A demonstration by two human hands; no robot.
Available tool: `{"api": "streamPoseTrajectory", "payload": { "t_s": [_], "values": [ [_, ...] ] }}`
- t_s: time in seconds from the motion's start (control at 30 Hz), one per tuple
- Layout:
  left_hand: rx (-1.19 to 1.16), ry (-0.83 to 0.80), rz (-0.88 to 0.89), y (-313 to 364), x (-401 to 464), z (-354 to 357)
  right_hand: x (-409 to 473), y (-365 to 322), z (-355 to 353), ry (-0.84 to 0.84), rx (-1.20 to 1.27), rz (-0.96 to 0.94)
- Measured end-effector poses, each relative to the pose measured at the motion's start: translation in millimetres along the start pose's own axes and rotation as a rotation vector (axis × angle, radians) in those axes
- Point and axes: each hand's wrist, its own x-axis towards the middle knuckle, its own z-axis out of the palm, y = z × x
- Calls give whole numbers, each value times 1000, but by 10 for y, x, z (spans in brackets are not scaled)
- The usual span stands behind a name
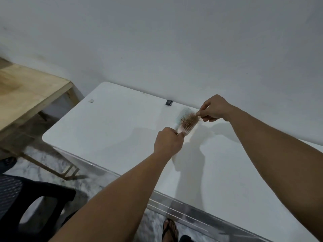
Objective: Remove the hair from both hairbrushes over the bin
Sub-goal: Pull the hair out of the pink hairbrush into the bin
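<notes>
A pale, clear-looking hairbrush (185,120) with brownish hair (191,117) tangled in its bristles is held above the white table (108,123). My left hand (168,141) grips the brush by its handle from below. My right hand (214,108) pinches the clump of hair at the brush's upper right edge with thumb and fingers. No second hairbrush and no bin show in the head view.
A small black clip (169,102) sits at the table's far edge by the white wall. A wooden table (26,95) stands to the left. A black plastic chair (35,206) is at lower left. A foot in a sandal (169,228) is on the floor.
</notes>
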Motion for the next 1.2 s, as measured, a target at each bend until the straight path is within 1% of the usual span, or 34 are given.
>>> {"api": "streamPoseTrajectory", "payload": {
  "t_s": [0.13,0.33,0.47,0.73,0.93,1.0,1.2],
  "values": [
    [-5,52,-16,-191,-184,-285,-176,-252,217,-37,19,-23],
    [-73,77,-66,-541,-504,-621,-481,-639,660,-76,67,-47],
    [-87,123,-98,-869,-737,-868,-689,-916,991,-130,33,-98],
    [-86,281,-142,-1570,-1164,-1321,-991,-1403,1716,-214,-45,-209],
    [-65,354,-236,-2085,-1491,-1576,-1177,-1744,2314,-269,-38,-209],
    [-105,379,-284,-2226,-1570,-1632,-1225,-1824,2498,-295,-57,-220],
    [-247,453,-409,-2702,-1736,-1704,-1256,-2019,3187,-360,-203,-328]
  ]
}}
